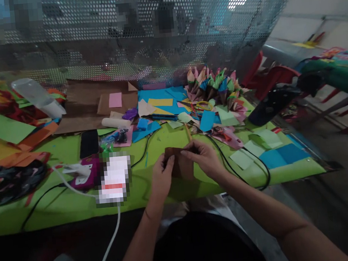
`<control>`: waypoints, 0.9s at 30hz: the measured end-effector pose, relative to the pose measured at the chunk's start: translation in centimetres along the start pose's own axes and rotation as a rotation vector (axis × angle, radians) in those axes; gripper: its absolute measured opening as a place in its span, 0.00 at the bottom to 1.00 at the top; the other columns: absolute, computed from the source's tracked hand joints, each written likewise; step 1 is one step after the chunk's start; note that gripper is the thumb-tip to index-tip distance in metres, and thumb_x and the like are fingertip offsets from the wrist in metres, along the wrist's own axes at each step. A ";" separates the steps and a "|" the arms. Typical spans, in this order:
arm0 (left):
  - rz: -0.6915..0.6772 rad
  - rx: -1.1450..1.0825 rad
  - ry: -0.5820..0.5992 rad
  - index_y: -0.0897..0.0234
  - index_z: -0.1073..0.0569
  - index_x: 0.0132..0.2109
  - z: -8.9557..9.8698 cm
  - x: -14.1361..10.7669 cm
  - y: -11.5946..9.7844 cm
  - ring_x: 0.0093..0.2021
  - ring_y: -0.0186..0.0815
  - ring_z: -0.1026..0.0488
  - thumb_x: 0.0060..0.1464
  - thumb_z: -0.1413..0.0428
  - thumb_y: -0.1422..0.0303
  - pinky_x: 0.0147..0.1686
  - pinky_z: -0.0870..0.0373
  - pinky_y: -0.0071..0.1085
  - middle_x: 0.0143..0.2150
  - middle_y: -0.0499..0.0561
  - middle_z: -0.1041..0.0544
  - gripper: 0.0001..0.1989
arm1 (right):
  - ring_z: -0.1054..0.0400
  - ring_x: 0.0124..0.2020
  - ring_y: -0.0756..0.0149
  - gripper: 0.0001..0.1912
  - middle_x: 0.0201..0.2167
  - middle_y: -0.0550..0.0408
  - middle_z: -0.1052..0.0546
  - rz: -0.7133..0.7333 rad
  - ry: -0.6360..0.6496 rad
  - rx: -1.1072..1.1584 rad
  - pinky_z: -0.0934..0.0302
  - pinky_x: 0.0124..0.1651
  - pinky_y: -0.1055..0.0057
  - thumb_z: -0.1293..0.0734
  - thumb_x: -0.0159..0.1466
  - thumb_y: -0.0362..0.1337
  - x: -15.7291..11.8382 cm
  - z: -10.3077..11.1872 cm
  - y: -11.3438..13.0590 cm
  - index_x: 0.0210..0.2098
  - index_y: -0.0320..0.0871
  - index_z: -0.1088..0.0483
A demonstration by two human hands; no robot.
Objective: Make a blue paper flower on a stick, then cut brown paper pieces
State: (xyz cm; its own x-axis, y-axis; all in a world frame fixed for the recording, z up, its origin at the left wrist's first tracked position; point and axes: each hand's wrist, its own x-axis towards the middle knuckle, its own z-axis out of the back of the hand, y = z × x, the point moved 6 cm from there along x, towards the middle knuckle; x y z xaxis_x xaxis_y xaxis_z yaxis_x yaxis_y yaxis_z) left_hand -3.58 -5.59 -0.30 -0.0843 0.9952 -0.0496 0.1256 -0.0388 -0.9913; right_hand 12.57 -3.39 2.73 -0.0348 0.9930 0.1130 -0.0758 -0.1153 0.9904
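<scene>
A piece of brown paper [183,166] is held up over the green table cover, close to its front edge. My left hand [163,173] pinches its left side, the thumb lying on the front. At the paper's upper right corner, my right hand [203,157] grips the edge between thumb and fingers. Just beyond the paper a thin yellowish stick [189,132] lies on the table. The fingertips behind the paper are partly hidden.
A lit phone [114,179] with a white cable and a purple power strip [88,173] are on the left. Paper cones [215,82], scissors [204,105] and a dark bottle [265,106] stand or lie right. Black cables cross the green table cover [155,193].
</scene>
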 end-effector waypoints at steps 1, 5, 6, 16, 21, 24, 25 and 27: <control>-0.032 0.057 0.012 0.63 0.22 0.38 0.0 -0.1 -0.3 0.37 0.37 0.25 0.52 0.39 0.55 0.38 0.29 0.31 0.35 0.50 0.19 0.15 | 0.37 0.26 0.69 0.16 0.23 0.60 0.29 -0.018 0.010 0.021 0.44 0.30 0.71 0.25 0.53 0.49 -0.1 -0.1 -0.2 0.26 0.44 0.30; -0.112 0.225 0.059 0.63 0.25 0.36 -0.4 -0.4 -1.1 0.35 0.37 0.26 0.56 0.44 0.54 0.36 0.30 0.30 0.32 0.50 0.20 0.15 | 0.39 0.24 0.71 0.17 0.21 0.61 0.30 -0.052 0.051 0.096 0.46 0.28 0.73 0.25 0.53 0.49 -0.7 -0.2 -0.4 0.26 0.44 0.31; -0.122 0.247 0.067 0.62 0.25 0.36 -0.5 -0.4 -1.2 0.34 0.37 0.26 0.56 0.45 0.54 0.36 0.30 0.31 0.32 0.50 0.21 0.15 | 0.39 0.23 0.71 0.17 0.21 0.61 0.30 -0.045 0.059 0.096 0.46 0.27 0.73 0.25 0.53 0.49 -0.8 -0.1 -0.4 0.26 0.44 0.31; -0.190 0.344 -0.170 0.63 0.27 0.31 3.9 2.5 -4.9 0.32 0.36 0.29 0.53 0.42 0.53 0.31 0.34 0.29 0.29 0.49 0.25 0.16 | 0.26 0.35 0.62 0.12 0.35 0.53 0.19 0.181 -0.193 -0.685 0.36 0.37 0.70 0.34 0.64 0.40 9.9 10.4 2.8 0.44 0.43 0.24; -0.184 0.263 -0.168 0.64 0.25 0.36 3.4 4.3 -4.5 0.35 0.38 0.28 0.51 0.41 0.52 0.33 0.33 0.30 0.32 0.50 0.23 0.18 | 0.26 0.52 0.54 0.16 0.50 0.46 0.19 0.057 -0.099 -1.233 0.36 0.48 0.68 0.34 0.63 0.33 17.5 11.8 1.2 0.50 0.42 0.24; -0.132 0.216 -0.157 0.64 0.24 0.36 3.0 4.3 -3.5 0.35 0.39 0.28 0.50 0.41 0.52 0.33 0.33 0.31 0.32 0.50 0.23 0.18 | 0.26 0.51 0.52 0.19 0.50 0.41 0.20 0.013 -0.056 -1.305 0.37 0.49 0.67 0.32 0.60 0.30 19.5 10.8 -0.7 0.52 0.41 0.26; -0.115 0.216 -0.154 0.64 0.24 0.35 3.0 4.3 -3.2 0.35 0.39 0.28 0.50 0.41 0.52 0.33 0.33 0.31 0.31 0.50 0.23 0.18 | 0.26 0.51 0.52 0.20 0.50 0.40 0.20 0.007 -0.048 -1.323 0.37 0.49 0.66 0.32 0.60 0.31 19.9 10.4 -1.3 0.53 0.40 0.28; -0.082 0.206 -0.147 0.64 0.24 0.34 3.1 4.1 -2.7 0.34 0.39 0.28 0.50 0.40 0.53 0.33 0.33 0.31 0.31 0.50 0.23 0.17 | 0.27 0.51 0.51 0.22 0.51 0.37 0.22 0.008 -0.043 -1.343 0.38 0.50 0.65 0.31 0.61 0.33 20.6 9.8 -2.1 0.55 0.39 0.30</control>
State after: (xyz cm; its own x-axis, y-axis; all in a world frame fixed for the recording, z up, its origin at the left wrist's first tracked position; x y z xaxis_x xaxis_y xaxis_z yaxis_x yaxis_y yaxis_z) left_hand -7.36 -1.71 1.81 -0.2307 0.9726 0.0295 -0.0901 0.0089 -0.9959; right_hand 21.81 17.54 3.73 -0.0107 0.9893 0.1453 -0.9883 -0.0326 0.1492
